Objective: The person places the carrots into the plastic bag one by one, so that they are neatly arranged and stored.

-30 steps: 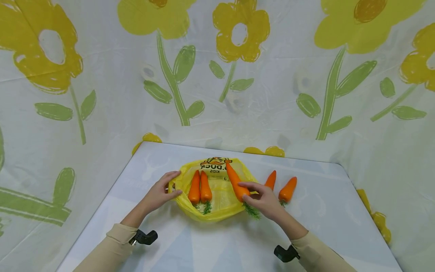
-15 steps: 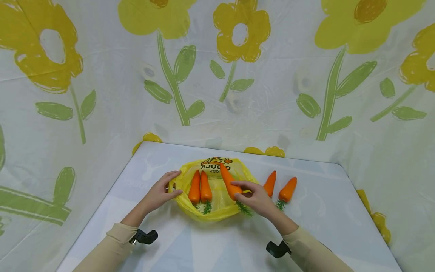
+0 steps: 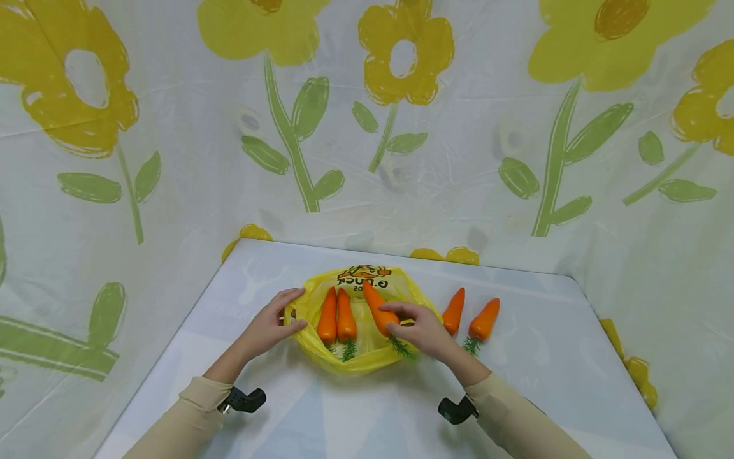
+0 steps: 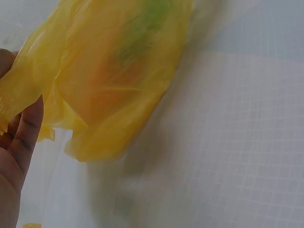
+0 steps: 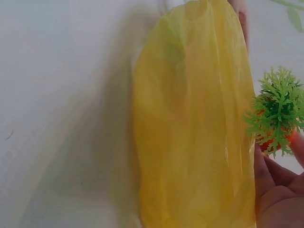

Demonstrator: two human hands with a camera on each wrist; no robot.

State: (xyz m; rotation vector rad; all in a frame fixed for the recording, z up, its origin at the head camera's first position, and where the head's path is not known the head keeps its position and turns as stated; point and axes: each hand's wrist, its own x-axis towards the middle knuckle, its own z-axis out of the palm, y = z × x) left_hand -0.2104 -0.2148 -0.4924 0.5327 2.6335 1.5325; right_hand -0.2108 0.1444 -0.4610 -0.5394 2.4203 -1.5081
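Note:
A yellow plastic bag (image 3: 360, 365) lies with its wide mouth facing me in the head view. My left hand (image 3: 268, 326) grips its left edge; in the left wrist view the thin film passes between thumb and fingers (image 4: 29, 130). Two orange toy carrots, a left one (image 3: 327, 320) and a right one (image 3: 346, 319), lie side by side within the bag. Over the bag's right half, my right hand (image 3: 423, 328) pinches another toy carrot (image 3: 375, 307) near its thick end, tip pointing away. Its green leafy top (image 5: 279, 108) shows beside the bag in the right wrist view.
Right of the bag, two more toy carrots, a nearer-to-bag one (image 3: 453, 312) and an outer one (image 3: 484, 319), lie on the white table (image 3: 550, 357). A flower-printed curtain (image 3: 447, 159) surrounds the table's back and sides.
My right hand has moved left with its carrot, from the bag's right edge farther over the opening. The left hand keeps its hold on the bag's edge.

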